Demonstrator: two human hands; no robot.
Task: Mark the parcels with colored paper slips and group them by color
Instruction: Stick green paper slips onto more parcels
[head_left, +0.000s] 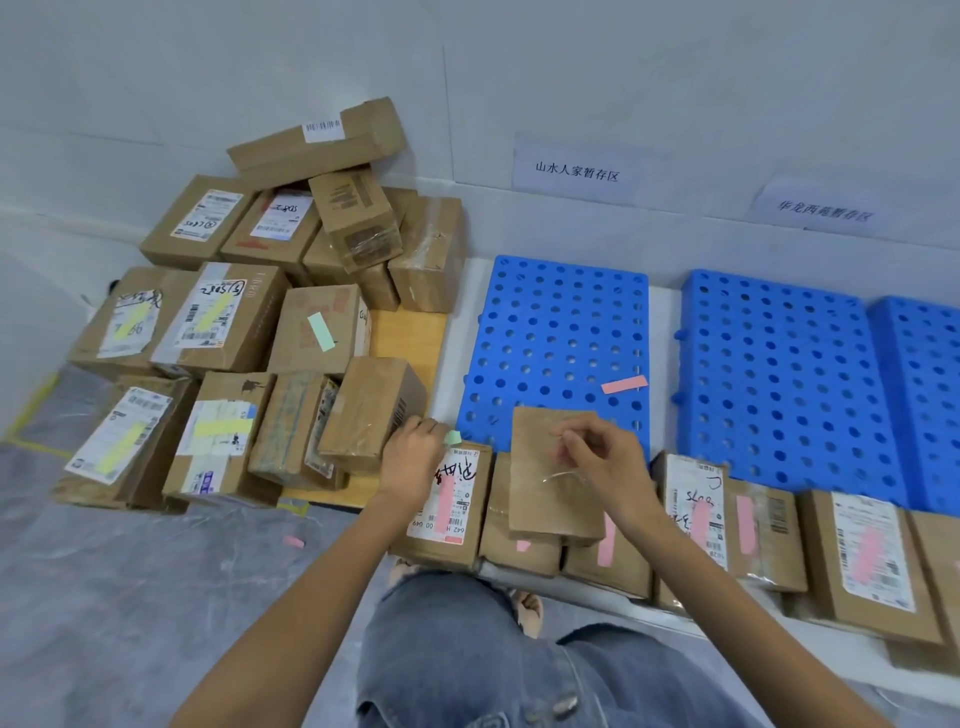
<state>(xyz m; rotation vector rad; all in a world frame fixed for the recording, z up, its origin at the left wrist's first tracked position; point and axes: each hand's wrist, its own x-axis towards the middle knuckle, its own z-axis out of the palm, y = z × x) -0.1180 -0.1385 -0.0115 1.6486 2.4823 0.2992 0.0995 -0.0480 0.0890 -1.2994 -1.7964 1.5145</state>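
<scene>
A row of cardboard parcels with pink slips (862, 558) lies along the near edge of the blue pallets. On top of that row rests a plain brown parcel (550, 483). My right hand (605, 457) hovers over it and pinches a pink slip (562, 451) against its top. My left hand (413, 457) is curled beside a parcel (371, 410) at the pile's edge and holds a small green slip (453, 438). A loose pink slip (623, 385) lies on the blue pallet (558, 332). Parcels at the left carry yellow slips (221, 427) and one a green slip (321, 331).
A pile of brown parcels (332, 218) is heaped against the wall at the back left. Two more blue perforated pallets (779, 379) lie to the right. Paper signs (576, 169) hang on the wall. A pink scrap (294, 542) lies on the plastic-covered floor.
</scene>
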